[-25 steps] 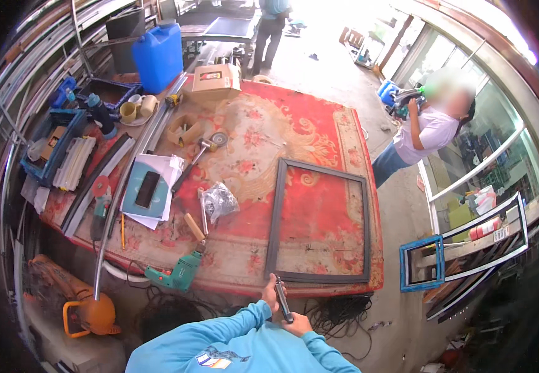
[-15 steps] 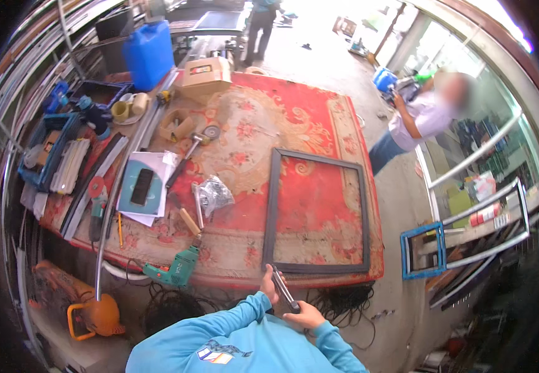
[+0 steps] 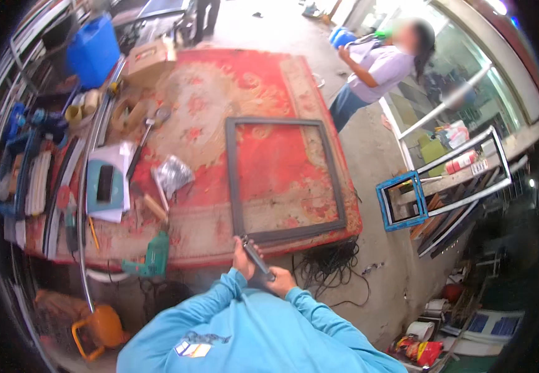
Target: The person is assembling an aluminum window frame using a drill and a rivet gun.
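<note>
In front of my chest, at the near edge of the table, both hands hold a slim metal hand tool (image 3: 259, 258). Its kind is too small to tell; it has a long grey body. My left hand (image 3: 242, 260) is closed around its far end, just below the near left corner of a dark grey rectangular frame (image 3: 234, 177). The tool's near end sits in my closed right hand (image 3: 280, 283). The frame lies flat on the red patterned carpet (image 3: 188, 137) covering the table.
Left of the frame are a green power drill (image 3: 152, 256), a hammer (image 3: 140, 146), a plastic bag (image 3: 174, 174) and a phone (image 3: 105, 183) on papers. A blue jerrycan (image 3: 94, 53) stands farther back. At right are a person (image 3: 378, 71) and a blue frame (image 3: 401, 200).
My view has turned and shifted, so the table and frame sit higher and farther left. Both hands still hold the tool.
</note>
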The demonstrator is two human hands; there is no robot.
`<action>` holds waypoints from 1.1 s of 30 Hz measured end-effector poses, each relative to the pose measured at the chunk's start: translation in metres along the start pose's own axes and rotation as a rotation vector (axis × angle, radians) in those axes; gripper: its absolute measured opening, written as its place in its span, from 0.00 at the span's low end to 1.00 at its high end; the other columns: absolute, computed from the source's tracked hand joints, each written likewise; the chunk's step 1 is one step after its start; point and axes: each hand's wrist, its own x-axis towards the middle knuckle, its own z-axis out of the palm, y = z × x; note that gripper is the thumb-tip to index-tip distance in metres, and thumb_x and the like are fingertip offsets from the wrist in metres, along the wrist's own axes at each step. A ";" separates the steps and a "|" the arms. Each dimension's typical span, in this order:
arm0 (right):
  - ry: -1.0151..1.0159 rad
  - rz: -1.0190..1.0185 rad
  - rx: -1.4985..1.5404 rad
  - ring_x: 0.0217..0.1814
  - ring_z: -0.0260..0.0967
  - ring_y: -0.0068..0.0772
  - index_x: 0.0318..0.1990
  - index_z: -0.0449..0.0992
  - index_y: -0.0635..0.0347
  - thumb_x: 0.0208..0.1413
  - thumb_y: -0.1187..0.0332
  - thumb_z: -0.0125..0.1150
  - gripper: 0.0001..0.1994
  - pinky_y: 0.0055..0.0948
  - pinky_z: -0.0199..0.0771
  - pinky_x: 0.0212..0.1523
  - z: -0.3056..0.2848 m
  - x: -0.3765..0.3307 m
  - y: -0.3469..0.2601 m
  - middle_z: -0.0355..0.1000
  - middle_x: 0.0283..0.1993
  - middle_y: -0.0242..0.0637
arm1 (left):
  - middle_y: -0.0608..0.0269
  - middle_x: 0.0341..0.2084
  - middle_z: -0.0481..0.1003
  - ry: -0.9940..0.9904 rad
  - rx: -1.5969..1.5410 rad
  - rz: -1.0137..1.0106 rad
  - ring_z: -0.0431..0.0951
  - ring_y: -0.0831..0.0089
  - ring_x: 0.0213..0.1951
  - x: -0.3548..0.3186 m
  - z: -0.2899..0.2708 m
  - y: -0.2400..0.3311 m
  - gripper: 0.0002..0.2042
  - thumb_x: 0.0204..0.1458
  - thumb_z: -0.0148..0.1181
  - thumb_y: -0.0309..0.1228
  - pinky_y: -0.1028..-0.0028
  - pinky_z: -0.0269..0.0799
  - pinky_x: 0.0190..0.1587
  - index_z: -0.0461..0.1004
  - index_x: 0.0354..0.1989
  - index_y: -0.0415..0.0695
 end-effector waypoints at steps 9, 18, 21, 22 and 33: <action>0.041 0.292 0.489 0.32 0.68 0.27 0.43 0.72 0.64 0.49 0.66 0.70 0.17 0.28 0.70 0.34 -0.037 -0.024 0.013 0.72 0.32 0.33 | 0.58 0.52 0.70 -0.492 0.854 -0.112 0.66 0.71 0.54 -0.025 0.030 -0.029 0.31 0.61 0.43 0.56 0.70 0.60 0.59 0.64 0.60 0.39; 0.269 0.563 0.005 0.37 0.74 0.31 0.40 0.73 0.70 0.50 0.71 0.64 0.12 0.31 0.74 0.37 -0.025 -0.180 0.122 0.76 0.34 0.43 | 0.52 0.36 0.79 -0.192 1.225 0.563 0.78 0.62 0.40 -0.003 -0.004 0.136 0.15 0.53 0.60 0.39 0.67 0.73 0.44 0.78 0.41 0.39; 0.145 0.746 -0.120 0.38 0.74 0.31 0.39 0.73 0.71 0.49 0.71 0.64 0.13 0.31 0.74 0.37 -0.022 -0.213 0.140 0.76 0.34 0.44 | 0.50 0.32 0.79 0.268 1.222 0.952 0.79 0.63 0.36 0.018 -0.037 0.215 0.12 0.54 0.58 0.36 0.67 0.74 0.40 0.77 0.39 0.38; 0.107 0.787 -0.142 0.38 0.75 0.32 0.39 0.73 0.71 0.49 0.71 0.65 0.13 0.31 0.74 0.37 -0.022 -0.220 0.142 0.76 0.34 0.44 | 0.51 0.32 0.79 0.364 1.147 0.920 0.79 0.63 0.37 0.027 -0.046 0.236 0.11 0.54 0.57 0.34 0.65 0.74 0.41 0.78 0.37 0.38; 0.000 0.895 -0.227 0.39 0.76 0.35 0.37 0.74 0.74 0.45 0.70 0.67 0.15 0.33 0.75 0.38 -0.023 -0.226 0.157 0.77 0.35 0.48 | 0.55 0.37 0.76 0.575 2.189 0.900 0.76 0.55 0.43 0.123 -0.049 0.332 0.09 0.50 0.61 0.35 0.59 0.73 0.47 0.77 0.37 0.47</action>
